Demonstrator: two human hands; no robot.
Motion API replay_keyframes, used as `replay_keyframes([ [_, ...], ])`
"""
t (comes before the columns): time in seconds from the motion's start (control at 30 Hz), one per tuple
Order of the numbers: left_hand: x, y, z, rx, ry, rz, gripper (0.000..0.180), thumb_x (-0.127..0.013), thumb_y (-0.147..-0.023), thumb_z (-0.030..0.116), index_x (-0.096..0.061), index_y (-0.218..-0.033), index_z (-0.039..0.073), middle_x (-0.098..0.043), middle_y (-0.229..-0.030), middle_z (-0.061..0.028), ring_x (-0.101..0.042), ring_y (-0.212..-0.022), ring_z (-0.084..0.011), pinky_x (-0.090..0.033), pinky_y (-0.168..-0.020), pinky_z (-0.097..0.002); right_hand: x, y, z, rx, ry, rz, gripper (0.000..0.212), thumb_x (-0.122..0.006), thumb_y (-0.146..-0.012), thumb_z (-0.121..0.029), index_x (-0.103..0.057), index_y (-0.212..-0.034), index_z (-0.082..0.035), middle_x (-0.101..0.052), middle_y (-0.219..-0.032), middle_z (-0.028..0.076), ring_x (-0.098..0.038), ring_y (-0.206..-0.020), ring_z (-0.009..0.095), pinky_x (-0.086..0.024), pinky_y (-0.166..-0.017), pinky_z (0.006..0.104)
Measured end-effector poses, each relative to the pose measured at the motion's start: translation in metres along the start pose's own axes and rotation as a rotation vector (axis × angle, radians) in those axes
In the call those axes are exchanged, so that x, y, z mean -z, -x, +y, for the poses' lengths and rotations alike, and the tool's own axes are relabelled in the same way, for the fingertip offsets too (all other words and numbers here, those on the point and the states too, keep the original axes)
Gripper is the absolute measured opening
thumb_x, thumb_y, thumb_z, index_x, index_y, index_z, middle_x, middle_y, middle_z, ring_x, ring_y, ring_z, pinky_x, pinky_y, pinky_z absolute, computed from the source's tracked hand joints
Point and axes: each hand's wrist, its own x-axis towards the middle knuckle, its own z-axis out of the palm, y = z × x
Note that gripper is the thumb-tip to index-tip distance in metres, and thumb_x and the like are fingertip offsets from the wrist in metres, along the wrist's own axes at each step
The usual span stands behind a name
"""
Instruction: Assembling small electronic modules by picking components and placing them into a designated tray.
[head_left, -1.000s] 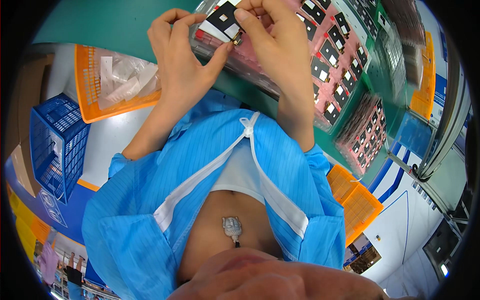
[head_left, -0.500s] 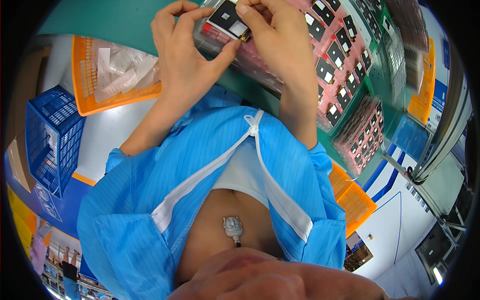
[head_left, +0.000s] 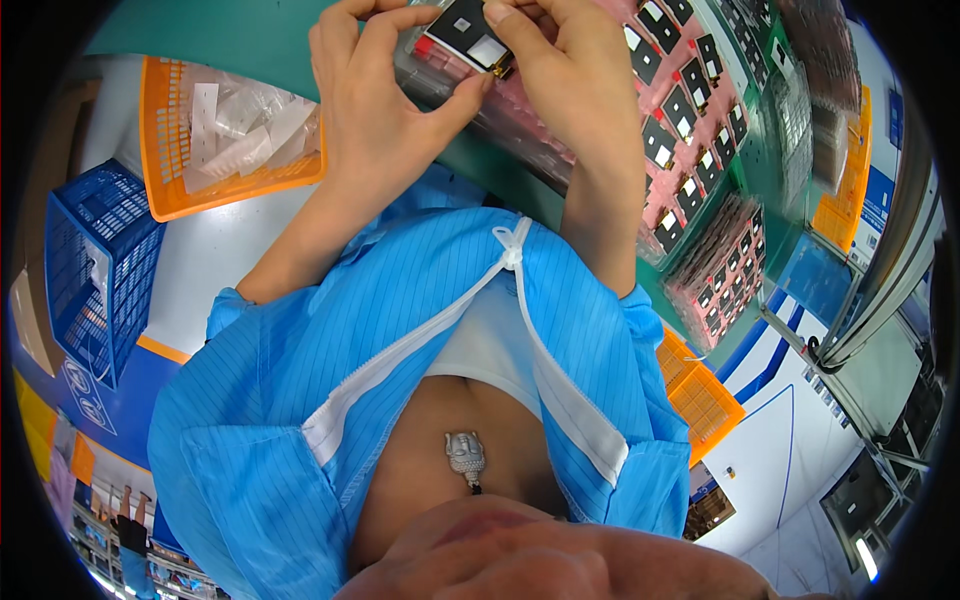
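Note:
A small flat black panel [head_left: 465, 28] with a white square, a bright rectangle and a gold-coloured flex tail is held between my two hands at the top of the view. My left hand [head_left: 385, 105] grips its left side, fingers on the far edge and thumb close to the tail. Bent over the right side is my right hand [head_left: 585, 95], its thumb pressing the panel's upper face; its other fingers are partly hidden. Just beneath lie clear plastic trays with pink lining [head_left: 515, 115]. To the right, a pink-lined tray [head_left: 660, 92] carries rows of similar panels.
An orange basket [head_left: 240, 202] with clear plastic pieces stands at left, beside a blue crate [head_left: 75, 260]. Stacked pink-lined trays [head_left: 715, 270] sit near the right table edge, above another orange basket [head_left: 700, 395]. Clear trays [head_left: 795, 125] lie at far right on the green tabletop [head_left: 220, 30].
Both hands and the panel have shifted slightly right in the picture, with the view itself moving a little. The grip on the panel looks the same.

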Motion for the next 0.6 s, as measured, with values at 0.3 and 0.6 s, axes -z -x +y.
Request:
replay_keyframes([
  [0.3, 0.0, -0.0009, 0.0, -0.004, 0.007, -0.001, 0.059, -0.092, -0.071, 0.022, -0.066, -0.122, 0.007, -0.051, -0.13, -0.0118, -0.049, -0.125, -0.0288, -0.041, -0.104, -0.039, -0.0001, 0.0, 0.0004, -0.006, 0.006, 0.005, 0.012, -0.064, -0.095, -0.007, -0.066, -0.093, 0.005, -0.062, -0.07, 0.014, -0.059, -0.062, 0.019, -0.046, -0.059, 0.0342],
  [0.6, 0.0013, -0.0027, 0.0065, 0.0, 0.015, 0.005, 0.059, -0.092, -0.071, 0.021, -0.066, -0.122, 0.007, -0.052, -0.129, -0.0113, -0.049, -0.125, -0.0279, -0.041, -0.104, -0.038, -0.0007, 0.0008, -0.0023, -0.05, -0.028, 0.0, 0.012, -0.064, -0.096, -0.007, -0.066, -0.094, 0.005, -0.062, -0.069, 0.012, -0.058, -0.06, 0.016, -0.045, -0.057, 0.0329],
])
